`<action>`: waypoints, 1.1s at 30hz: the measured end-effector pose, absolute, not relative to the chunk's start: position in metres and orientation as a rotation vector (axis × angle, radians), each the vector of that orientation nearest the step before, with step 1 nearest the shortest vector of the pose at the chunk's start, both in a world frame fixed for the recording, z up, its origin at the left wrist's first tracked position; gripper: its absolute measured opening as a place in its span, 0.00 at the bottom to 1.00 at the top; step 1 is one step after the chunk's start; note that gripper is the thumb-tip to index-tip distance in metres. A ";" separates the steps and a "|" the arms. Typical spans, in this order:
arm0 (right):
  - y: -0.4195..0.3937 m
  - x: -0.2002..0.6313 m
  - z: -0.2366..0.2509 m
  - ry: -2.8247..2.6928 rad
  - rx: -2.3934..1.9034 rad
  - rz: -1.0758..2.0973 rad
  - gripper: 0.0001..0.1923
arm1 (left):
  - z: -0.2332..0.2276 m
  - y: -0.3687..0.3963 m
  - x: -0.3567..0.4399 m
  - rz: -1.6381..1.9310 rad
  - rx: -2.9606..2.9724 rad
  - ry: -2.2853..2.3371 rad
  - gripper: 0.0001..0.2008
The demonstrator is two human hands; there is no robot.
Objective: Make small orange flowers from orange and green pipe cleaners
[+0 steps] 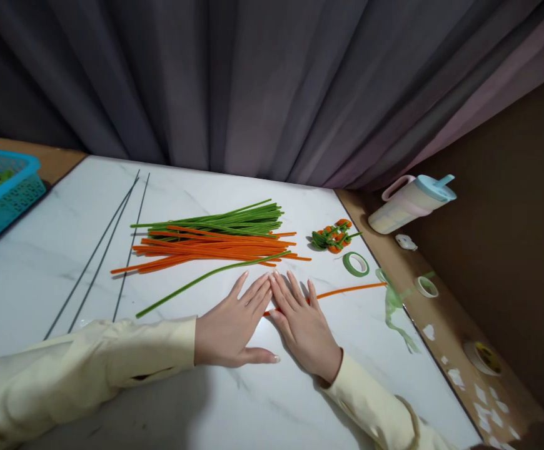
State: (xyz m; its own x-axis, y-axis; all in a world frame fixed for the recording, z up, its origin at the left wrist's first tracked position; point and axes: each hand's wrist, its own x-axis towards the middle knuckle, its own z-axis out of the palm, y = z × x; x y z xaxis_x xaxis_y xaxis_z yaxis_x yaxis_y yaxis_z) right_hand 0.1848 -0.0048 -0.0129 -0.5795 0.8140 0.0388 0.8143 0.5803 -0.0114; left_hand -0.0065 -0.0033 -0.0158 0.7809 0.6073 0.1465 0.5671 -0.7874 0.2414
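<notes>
Before a grey curtain (253, 81), on the white marble surface (28, 275), both hands lie flat, fingers (253, 290) spread; the right hand (306, 325) covers a thin orange pipe cleaner (351, 289) beside the left hand (232, 328).

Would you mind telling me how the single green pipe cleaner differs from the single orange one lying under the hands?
The green pipe cleaner lies free on the table, past the left hand; the orange pipe cleaner is partly covered by the right hand. The green one slants from near left up to the pile of pipe cleaners; the orange one reaches right toward the roll of green tape. Both are thin, fuzzy and lie flat on the marble table.
</notes>
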 end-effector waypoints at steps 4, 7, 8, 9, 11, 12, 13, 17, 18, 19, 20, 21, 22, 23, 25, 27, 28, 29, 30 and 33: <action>-0.004 0.186 -0.010 -2.786 -1.461 0.033 0.27 | -0.016 -0.004 -0.006 0.303 2.785 0.930 0.47; -0.002 0.191 -0.008 -2.801 -1.475 0.067 0.26 | -0.015 -0.003 -0.007 0.300 2.786 0.929 0.47; -0.001 0.194 -0.008 -2.798 -1.485 0.066 0.26 | -0.015 -0.003 -0.007 0.301 2.788 0.928 0.47; 0.000 0.196 -0.008 -2.791 -1.497 0.057 0.25 | -0.015 -0.003 -0.007 0.300 2.789 0.928 0.47; 0.001 0.201 -0.010 -2.776 -1.517 0.027 0.25 | -0.015 -0.003 -0.007 0.290 2.786 0.930 0.47; 0.002 0.203 -0.011 -2.771 -1.522 0.014 0.24 | -0.015 -0.003 -0.007 0.282 2.783 0.928 0.47; 0.003 0.204 -0.012 -2.769 -1.523 0.005 0.24 | -0.015 -0.003 -0.007 0.273 2.779 0.926 0.47; 0.003 0.209 -0.014 -2.770 -1.527 -0.003 0.24 | -0.015 -0.003 -0.007 0.259 2.772 0.916 0.47; 0.004 0.210 -0.014 -2.769 -1.528 -0.005 0.24 | -0.015 -0.003 -0.007 0.262 2.771 0.914 0.47; 0.004 0.212 -0.014 -2.770 -1.528 -0.008 0.24 | -0.015 -0.003 -0.007 0.264 2.769 0.912 0.46; 0.004 0.212 -0.014 -2.772 -1.523 -0.009 0.24 | -0.015 -0.003 -0.007 0.263 2.764 0.908 0.46; 0.005 0.213 -0.013 -2.778 -1.516 -0.008 0.24 | -0.015 -0.003 -0.007 0.259 2.756 0.904 0.45; 0.005 0.214 -0.013 -2.785 -1.510 -0.002 0.24 | -0.015 -0.003 -0.007 0.254 2.748 0.899 0.45; 0.006 0.215 -0.013 -2.791 -1.506 0.006 0.24 | -0.015 -0.002 -0.007 0.248 2.739 0.893 0.44; 0.006 0.215 -0.013 -2.799 -1.504 0.020 0.24 | -0.014 -0.002 -0.007 0.241 2.728 0.879 0.41; 0.006 0.216 -0.013 -2.803 -1.500 0.021 0.24 | -0.013 -0.002 -0.007 0.241 2.725 0.866 0.39; 0.006 0.216 -0.013 -2.802 -1.496 0.014 0.24 | -0.013 -0.002 -0.007 0.245 2.726 0.863 0.39; 0.006 0.216 -0.013 -2.800 -1.490 0.002 0.24 | -0.013 -0.002 -0.007 0.252 2.728 0.862 0.38; 0.005 0.216 -0.013 -2.798 -1.483 -0.013 0.25 | -0.013 -0.002 -0.007 0.259 2.729 0.862 0.38; 0.003 0.214 -0.010 -2.804 -1.436 -0.078 0.26 | -0.014 -0.003 -0.007 0.267 2.732 0.859 0.38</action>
State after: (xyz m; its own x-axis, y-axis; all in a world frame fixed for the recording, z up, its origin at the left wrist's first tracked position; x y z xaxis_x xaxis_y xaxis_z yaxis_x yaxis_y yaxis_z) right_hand 0.2137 0.0032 -0.0102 -0.5846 0.8112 0.0144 0.8107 0.5834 0.0484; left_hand -0.0066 -0.0026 -0.0135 0.8077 0.5818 0.0950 0.5332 -0.7898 0.3032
